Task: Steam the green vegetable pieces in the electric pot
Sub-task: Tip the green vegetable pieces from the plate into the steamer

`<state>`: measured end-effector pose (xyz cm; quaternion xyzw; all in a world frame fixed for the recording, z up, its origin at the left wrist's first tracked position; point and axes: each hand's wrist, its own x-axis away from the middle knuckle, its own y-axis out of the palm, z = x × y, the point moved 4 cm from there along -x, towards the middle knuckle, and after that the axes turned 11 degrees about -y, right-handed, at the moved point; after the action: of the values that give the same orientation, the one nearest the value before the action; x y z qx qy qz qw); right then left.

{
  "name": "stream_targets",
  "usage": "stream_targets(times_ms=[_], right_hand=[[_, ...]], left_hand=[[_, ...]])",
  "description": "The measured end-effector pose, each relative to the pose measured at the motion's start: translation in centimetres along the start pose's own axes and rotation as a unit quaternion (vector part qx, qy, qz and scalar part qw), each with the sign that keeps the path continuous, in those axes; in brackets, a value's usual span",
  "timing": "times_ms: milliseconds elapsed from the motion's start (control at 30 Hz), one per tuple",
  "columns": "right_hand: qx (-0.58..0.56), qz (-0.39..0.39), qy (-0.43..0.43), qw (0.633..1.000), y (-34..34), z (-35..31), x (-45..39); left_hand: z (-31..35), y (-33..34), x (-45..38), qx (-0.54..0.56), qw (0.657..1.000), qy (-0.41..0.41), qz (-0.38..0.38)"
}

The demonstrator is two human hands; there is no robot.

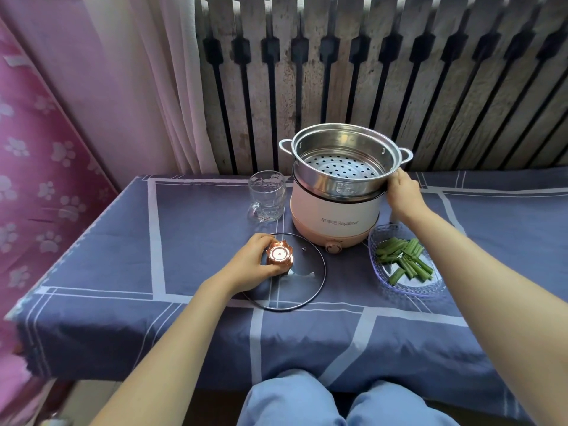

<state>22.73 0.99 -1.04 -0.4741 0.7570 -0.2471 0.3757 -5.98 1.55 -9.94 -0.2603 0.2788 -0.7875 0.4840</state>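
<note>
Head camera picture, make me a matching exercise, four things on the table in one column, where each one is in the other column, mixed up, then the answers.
Things:
1. steamer basket
2. glass lid
3. green vegetable pieces
4. glass mug

Places:
A. flat on the tablecloth, its knob held by the left hand
B. in the clear dish, right of the pot
C. on top of the electric pot, right hand at its side
D. standing just left of the pot

Pairs: 1-C, 2-A, 3-B, 4-D
</note>
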Motion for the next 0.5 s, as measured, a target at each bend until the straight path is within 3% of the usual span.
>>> stream_targets(times_ms=[167,333,500], right_hand=[[-0.038,0.025,-0.010,0.999,-0.2,0.5,0.6],[-0.146,0.076,0.039,0.986,-1.0,2.8,2.0],[-0.134,0.111,0.062,0.983,-2.8,5.0,4.4]], left_hand=[[1.0,0.1,0.5,0.018,0.999,-0.019,0.035],[4.4,1.7,2.0,-0.053,0.986,0.061,0.146],[7.9,5.3,3.4,-0.148,0.961,0.129,0.197]])
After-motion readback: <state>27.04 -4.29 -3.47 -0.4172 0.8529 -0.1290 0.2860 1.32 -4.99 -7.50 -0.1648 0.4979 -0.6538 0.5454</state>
